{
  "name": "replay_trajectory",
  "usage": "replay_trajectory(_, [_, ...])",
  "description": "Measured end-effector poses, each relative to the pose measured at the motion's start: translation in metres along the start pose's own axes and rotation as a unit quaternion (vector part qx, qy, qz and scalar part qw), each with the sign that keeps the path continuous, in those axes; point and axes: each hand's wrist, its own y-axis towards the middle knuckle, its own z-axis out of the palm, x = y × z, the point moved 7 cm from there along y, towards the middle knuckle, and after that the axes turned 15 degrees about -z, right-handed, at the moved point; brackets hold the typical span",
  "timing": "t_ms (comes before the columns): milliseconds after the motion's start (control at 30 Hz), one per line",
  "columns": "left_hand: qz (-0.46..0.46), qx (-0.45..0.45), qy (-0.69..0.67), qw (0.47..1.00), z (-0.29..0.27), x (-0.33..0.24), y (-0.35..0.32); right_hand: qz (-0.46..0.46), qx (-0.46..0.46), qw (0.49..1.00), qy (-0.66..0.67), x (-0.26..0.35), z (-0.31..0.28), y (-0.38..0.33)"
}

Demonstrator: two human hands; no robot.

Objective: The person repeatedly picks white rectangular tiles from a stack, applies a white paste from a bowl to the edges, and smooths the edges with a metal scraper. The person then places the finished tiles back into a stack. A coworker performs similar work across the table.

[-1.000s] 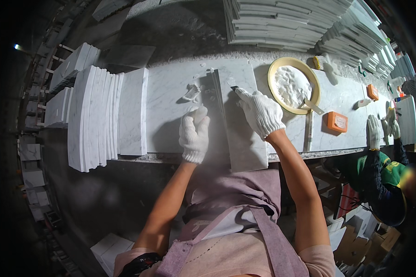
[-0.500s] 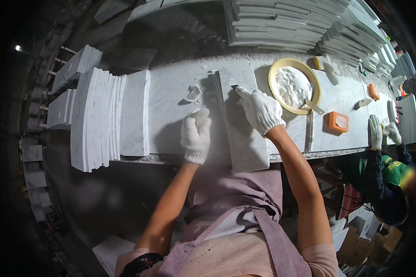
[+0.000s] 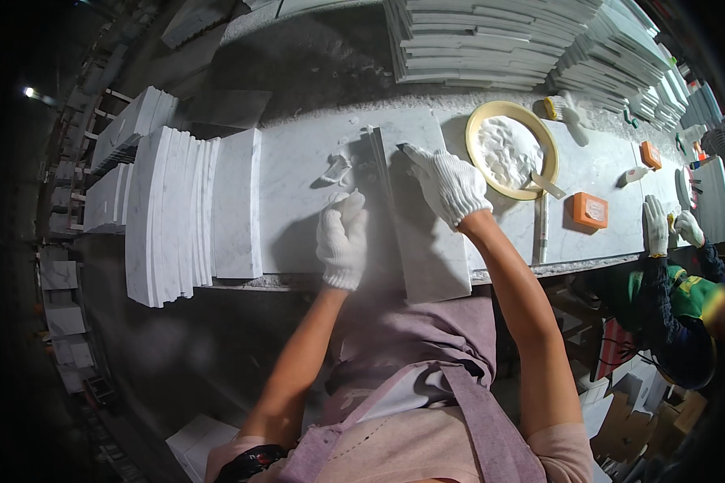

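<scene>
Both my hands wear white knit gloves. My right hand [image 3: 447, 183] rests flat on a white marble slab [image 3: 431, 241] that lies on the stone workbench [image 3: 298, 177] and juts over its near edge. My left hand [image 3: 342, 241] is beside the slab's left edge, fingers curled; whether it grips a small tool I cannot tell. A dark strip [image 3: 379, 165] runs along the slab's left side. A lump of white paste [image 3: 336, 171] lies just beyond my left hand.
A row of upright marble slabs [image 3: 177, 213] stands at the bench's left. A yellow bowl of white paste [image 3: 511, 149] with a scraper and an orange block [image 3: 590, 210] sit to the right. Another person's gloved hands [image 3: 667, 227] work at far right. Stacked tiles [image 3: 491, 40] fill the back.
My left hand has slid slightly toward me along the slab's left edge. My right hand stays pressed on the slab.
</scene>
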Motion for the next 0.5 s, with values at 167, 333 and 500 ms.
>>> replay_trajectory(167, [-0.008,-0.014,0.020,1.000,0.002,0.008,0.000,0.017,0.043,0.999,0.000,-0.002,0.002,-0.027])
replay_trajectory(333, [-0.004,-0.003,0.021,1.000,0.002,0.011,0.000,0.026,-0.025,0.998,0.054,-0.008,-0.007,-0.025])
replay_trajectory(500, [-0.003,0.007,0.001,1.000,0.001,0.007,0.000,0.013,-0.038,0.999,0.018,0.002,-0.004,-0.001])
